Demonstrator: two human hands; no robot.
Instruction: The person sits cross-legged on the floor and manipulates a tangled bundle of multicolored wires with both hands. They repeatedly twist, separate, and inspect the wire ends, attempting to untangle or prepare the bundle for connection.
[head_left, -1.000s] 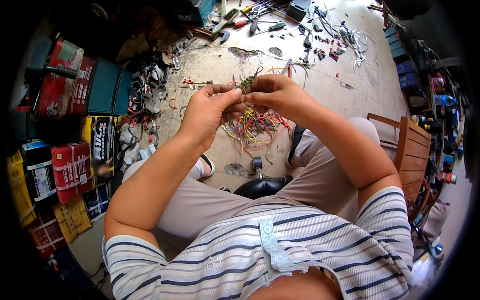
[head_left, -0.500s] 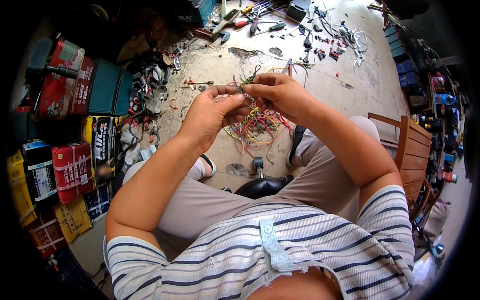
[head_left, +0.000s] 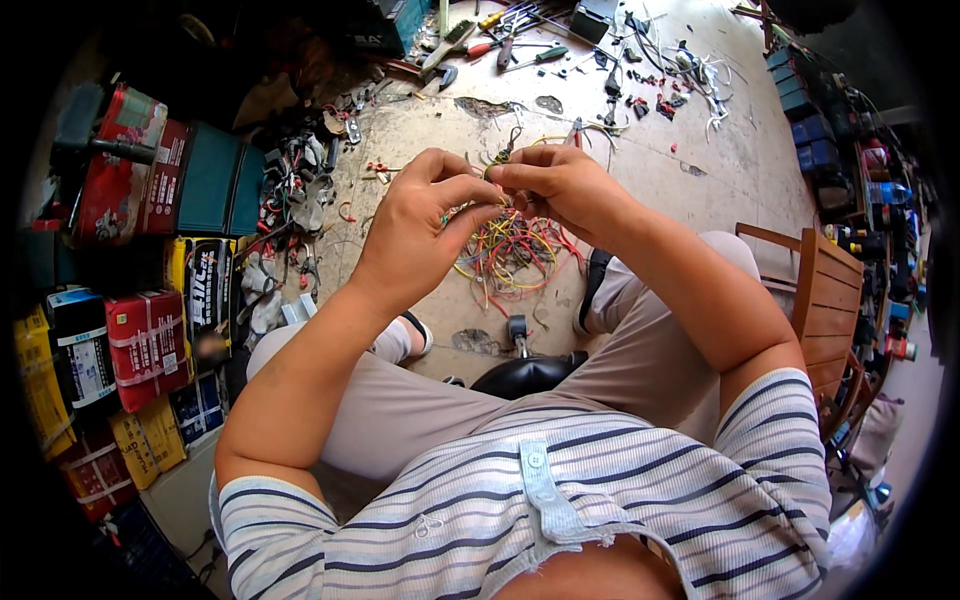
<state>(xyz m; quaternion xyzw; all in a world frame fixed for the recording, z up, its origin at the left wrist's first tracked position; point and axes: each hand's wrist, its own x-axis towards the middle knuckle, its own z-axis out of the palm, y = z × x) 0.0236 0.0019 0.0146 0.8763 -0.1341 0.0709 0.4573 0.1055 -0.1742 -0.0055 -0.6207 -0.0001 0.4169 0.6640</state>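
Observation:
A loose tangle of thin wires [head_left: 515, 255], red, yellow, pink and grey, lies on the floor between my feet. Over it my two hands meet fingertip to fingertip. The fingers of my left hand [head_left: 415, 225] are closed in a pinch on wire, with a bit of green and white showing beside the thumb. My right hand [head_left: 570, 190] has thumb and forefinger pressed together on a wire bundle [head_left: 506, 152], whose dark, yellowish end sticks up beyond the fingertips. The exact spot between the fingertips is mostly hidden. Just beyond the right hand lie pliers [head_left: 575, 131].
Screwdrivers [head_left: 538, 60] and a brush [head_left: 449, 45] lie at the far side, with wire scraps [head_left: 715, 85] to their right. Boxes [head_left: 147, 345] are stacked on the left, beside heaped small parts [head_left: 300, 190]. A wooden chair [head_left: 828, 300] stands at the right.
My left hand has rolled over and lifted its fingers, so its back shows more and its thumb sits lower. The right hand stays nearly in place.

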